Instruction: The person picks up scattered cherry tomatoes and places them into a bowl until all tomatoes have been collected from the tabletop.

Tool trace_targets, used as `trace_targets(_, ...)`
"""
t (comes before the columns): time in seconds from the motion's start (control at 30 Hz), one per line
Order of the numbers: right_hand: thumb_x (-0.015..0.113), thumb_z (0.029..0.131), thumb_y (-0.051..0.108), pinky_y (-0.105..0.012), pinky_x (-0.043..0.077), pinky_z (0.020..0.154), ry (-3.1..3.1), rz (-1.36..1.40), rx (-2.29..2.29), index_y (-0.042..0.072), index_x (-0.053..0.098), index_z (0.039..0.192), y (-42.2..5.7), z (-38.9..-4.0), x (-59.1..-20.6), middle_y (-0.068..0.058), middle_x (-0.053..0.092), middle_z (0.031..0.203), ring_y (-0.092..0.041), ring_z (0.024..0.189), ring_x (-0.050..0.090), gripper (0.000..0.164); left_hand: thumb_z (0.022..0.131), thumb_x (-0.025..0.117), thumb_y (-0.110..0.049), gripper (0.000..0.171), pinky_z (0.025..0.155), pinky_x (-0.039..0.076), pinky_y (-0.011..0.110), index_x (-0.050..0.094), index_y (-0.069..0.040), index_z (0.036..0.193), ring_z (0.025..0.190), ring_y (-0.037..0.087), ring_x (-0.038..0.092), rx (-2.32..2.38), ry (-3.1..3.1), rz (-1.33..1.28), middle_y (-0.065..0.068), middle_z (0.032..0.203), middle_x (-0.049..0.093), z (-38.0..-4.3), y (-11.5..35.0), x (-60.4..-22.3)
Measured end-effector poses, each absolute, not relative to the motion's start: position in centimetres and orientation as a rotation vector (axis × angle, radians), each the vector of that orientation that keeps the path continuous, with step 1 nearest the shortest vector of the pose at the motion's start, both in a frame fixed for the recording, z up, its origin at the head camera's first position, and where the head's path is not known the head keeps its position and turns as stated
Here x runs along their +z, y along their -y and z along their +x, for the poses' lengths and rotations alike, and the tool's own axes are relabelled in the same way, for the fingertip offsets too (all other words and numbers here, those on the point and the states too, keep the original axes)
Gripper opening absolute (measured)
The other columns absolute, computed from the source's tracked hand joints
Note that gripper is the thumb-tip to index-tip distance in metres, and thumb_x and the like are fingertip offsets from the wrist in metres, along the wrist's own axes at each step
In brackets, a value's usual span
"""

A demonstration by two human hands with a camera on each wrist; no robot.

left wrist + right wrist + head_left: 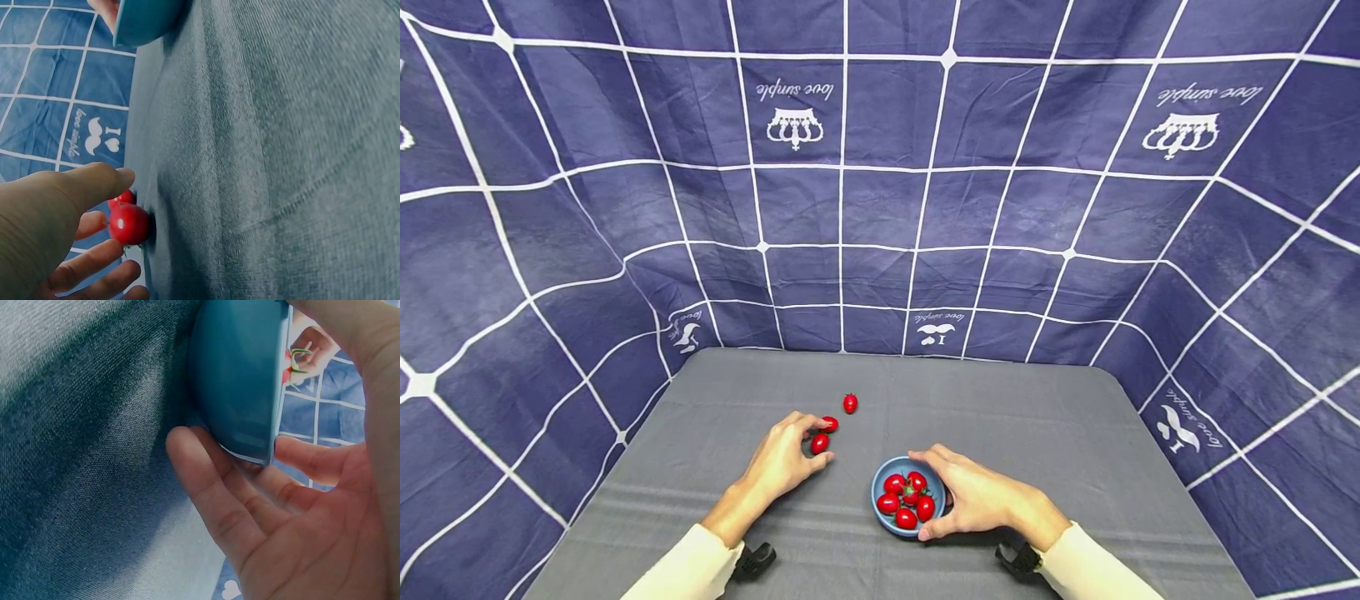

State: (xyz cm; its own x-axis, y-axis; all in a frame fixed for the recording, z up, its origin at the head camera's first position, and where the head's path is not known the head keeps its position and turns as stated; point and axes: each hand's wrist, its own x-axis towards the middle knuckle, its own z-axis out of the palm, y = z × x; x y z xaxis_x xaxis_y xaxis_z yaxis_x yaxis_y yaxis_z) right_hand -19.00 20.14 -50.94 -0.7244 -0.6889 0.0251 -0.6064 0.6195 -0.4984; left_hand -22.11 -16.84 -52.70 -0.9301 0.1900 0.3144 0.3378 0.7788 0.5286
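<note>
My left hand [784, 457] reaches over the left part of the grey table, thumb and fingers spread around a cherry tomato [820, 443]. The left wrist view shows that tomato [129, 224] between the thumb and the fingers, which do not close on it. Just behind it, a second tomato [831, 424] is partly covered by a fingertip. With the thumb at the near rim and the other fingers around the far rim and side, my right hand [981, 493] holds a small blue bowl [880, 514]. Several red tomatoes [906, 518] with green stems lie inside.
One more tomato [850, 403] lies farther back on the grey cloth-covered table [1037, 425]. A blue curtain [880, 200] with white grid lines rises behind the table and along both sides.
</note>
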Motion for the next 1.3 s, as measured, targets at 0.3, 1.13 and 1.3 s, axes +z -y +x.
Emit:
trace_targets(0.3,0.102,0.085,0.061,-0.026,0.057,0.111,-2.679,-1.073,-0.715,0.013,0.057,0.168,-20.06,-18.94,-50.94,0.006,0.067,0.146,-0.004,0.125,0.064,0.106,0.081,0.107,-0.015,0.041,0.091,0.067,0.04,0.086,-0.012,0.117,0.098,0.023,0.08,-0.867,2.725,-0.424,0.005,0.113,0.082,-22.49,16.93,-52.97)
trace_targets(1.13,0.101,0.085,0.062,-0.03,0.058,0.119,-2.669,-1.076,-0.718,0.013,0.057,0.168,-20.08,-19.03,-50.88,0.007,0.067,0.147,-0.007,0.131,0.067,0.106,0.08,0.098,0.006,0.029,0.075,0.064,0.024,0.081,-0.009,0.098,0.08,0.017,0.077,-1.01,2.711,-0.459,0.002,0.09,0.074,-22.74,16.65,-52.74)
trace_targets(1.3,0.102,0.085,0.06,-0.026,0.058,0.113,-2.671,-1.09,-0.737,0.013,0.058,0.167,-20.17,-19.05,-50.96,0.007,0.068,0.145,-0.005,0.127,0.066,0.105,0.081,0.099,0.005,0.028,0.077,0.066,0.027,0.082,-0.008,0.1,0.082,0.018,0.078,-1.01,2.708,-0.463,0.002,0.092,0.075,-22.74,16.54,-52.7)
